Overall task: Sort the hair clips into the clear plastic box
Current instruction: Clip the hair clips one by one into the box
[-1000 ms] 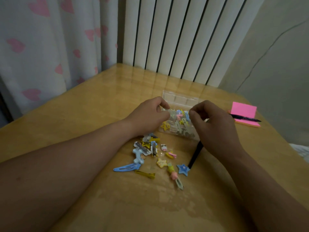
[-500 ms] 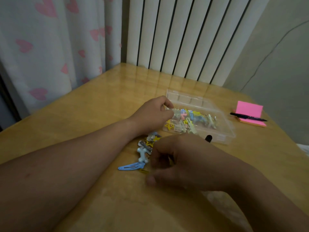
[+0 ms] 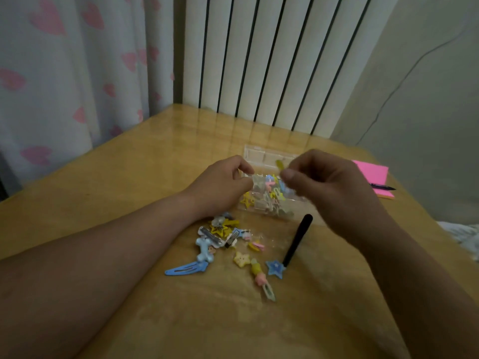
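While the left hand point(image 3: 220, 186) pinches the near left rim of the clear plastic box point(image 3: 267, 161), the right hand point(image 3: 334, 187) hovers above the box, thumb and forefinger pressed together on a small yellow hair clip point(image 3: 280, 165). The box sits on a wooden table point(image 3: 129, 177) and already holds pastel clips. A loose pile of clips point(image 3: 228, 239), including a blue snap clip point(image 3: 185, 268) and a black clip point(image 3: 298, 239), lies just in front of it.

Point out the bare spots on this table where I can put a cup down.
Free: the table left of the left hand, and the near edge below the blue clip. Crowded: the clip pile, clear box, black comb, pink notepad.
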